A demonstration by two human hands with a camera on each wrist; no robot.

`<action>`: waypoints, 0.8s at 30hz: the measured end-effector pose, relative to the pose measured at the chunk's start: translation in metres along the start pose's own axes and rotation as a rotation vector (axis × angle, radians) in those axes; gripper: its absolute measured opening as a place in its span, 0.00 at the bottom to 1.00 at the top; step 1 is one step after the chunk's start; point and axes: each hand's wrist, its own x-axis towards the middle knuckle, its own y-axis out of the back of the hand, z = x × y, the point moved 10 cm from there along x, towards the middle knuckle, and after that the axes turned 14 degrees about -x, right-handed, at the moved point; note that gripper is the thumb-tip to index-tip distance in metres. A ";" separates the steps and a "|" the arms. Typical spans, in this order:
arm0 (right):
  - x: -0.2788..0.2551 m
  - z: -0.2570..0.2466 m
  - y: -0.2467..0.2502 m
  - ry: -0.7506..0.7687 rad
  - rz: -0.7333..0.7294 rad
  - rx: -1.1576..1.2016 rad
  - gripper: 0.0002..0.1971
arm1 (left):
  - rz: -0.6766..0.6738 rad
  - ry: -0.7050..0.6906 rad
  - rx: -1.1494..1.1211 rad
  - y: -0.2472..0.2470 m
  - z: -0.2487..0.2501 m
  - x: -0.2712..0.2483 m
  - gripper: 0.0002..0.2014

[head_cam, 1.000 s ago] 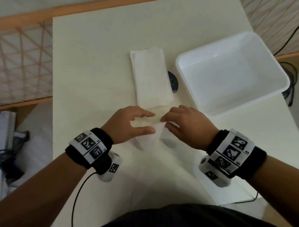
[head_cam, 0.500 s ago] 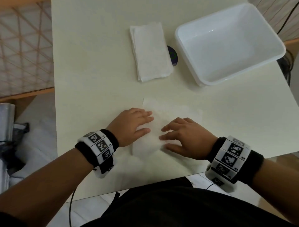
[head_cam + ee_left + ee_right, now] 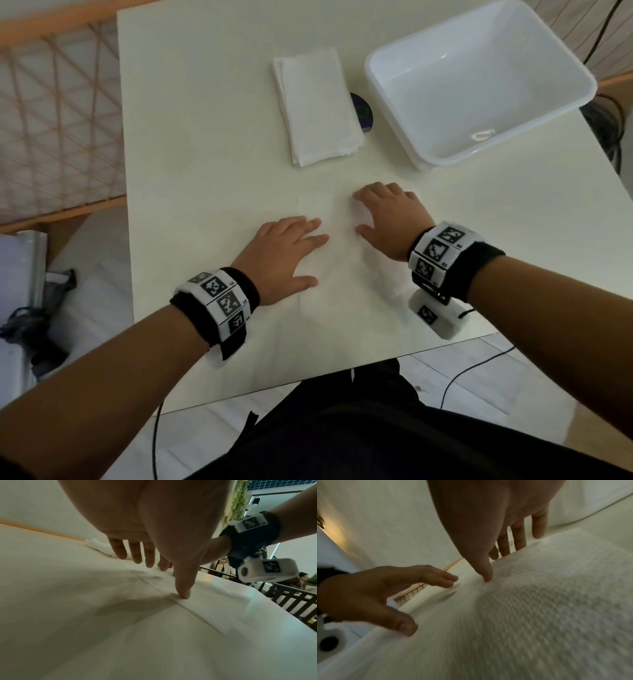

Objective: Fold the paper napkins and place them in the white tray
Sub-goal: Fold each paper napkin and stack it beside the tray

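I see my left hand lying flat, palm down, fingers straight and loosely spread, pressing the left part of an unfolded napkin that is spread on the table; it grasps nothing. In the left wrist view its thumb tip sits right at the napkin's near edge. My right hand is at 3 o'clock from the left one, just apart from it, also flat and released, fingers straight and pressing on the same sheet. In the right wrist view the sheet's dimpled texture shows under the palm, though much of that picture is blurred. The napkin is pale against the pale table, so I cannot make out all of its outline; its far left corner shows at 12 o'clock from the left hand.

Farther out, at 12 o'clock from the hands, a stack of folded napkins lies on the table, partly covering a dark round disc at its right edge. The white tray stands at 1 o'clock from the hands, just beside the disc, well apart from the sheet under my palms
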 end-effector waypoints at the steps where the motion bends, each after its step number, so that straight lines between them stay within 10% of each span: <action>1: 0.002 0.002 0.004 -0.010 0.012 -0.006 0.29 | 0.018 -0.023 -0.020 0.001 0.003 -0.005 0.33; 6: 0.009 0.009 0.016 -0.040 -0.041 -0.019 0.24 | 0.073 -0.093 -0.041 -0.010 0.011 -0.032 0.21; 16: -0.057 -0.032 0.055 0.189 0.244 -0.051 0.04 | -0.055 0.045 -0.207 -0.017 -0.009 -0.057 0.34; 24: -0.107 -0.042 -0.013 0.208 -0.020 -0.012 0.31 | 0.056 0.174 -0.286 0.025 -0.025 -0.065 0.11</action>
